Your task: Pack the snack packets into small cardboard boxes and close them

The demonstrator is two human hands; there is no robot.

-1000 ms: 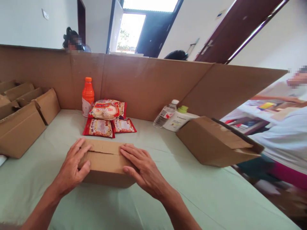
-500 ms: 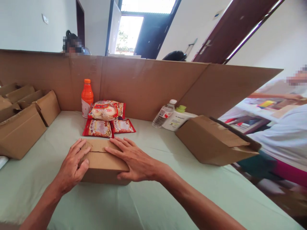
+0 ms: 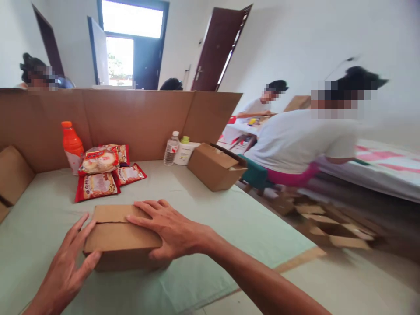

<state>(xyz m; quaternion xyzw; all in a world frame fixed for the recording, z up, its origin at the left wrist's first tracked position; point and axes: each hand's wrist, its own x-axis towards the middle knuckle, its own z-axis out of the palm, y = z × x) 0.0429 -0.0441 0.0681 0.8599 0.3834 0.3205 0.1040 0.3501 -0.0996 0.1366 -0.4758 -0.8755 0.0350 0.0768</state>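
Observation:
A small closed cardboard box (image 3: 111, 238) lies on the pale green table (image 3: 203, 210) right in front of me. My right hand (image 3: 167, 229) lies flat across the box's top, fingers stretched out, thumb over its front edge. My left hand (image 3: 67, 267) rests against the box's left side with fingers spread. Neither hand grips anything.
Behind the box lie red snack packets (image 3: 98, 175) and an orange drink bottle (image 3: 71, 144). A water bottle (image 3: 171, 148), a white bottle (image 3: 185, 151) and another cardboard box (image 3: 215, 166) stand further right. A cardboard screen (image 3: 138, 118) walls the back. People work to the right; flattened boxes (image 3: 331, 221) litter the floor.
The view has swung to the right, bringing in the people and the floor. My right hand stays flat on the box top; my left hand has slid lower along the box's left side.

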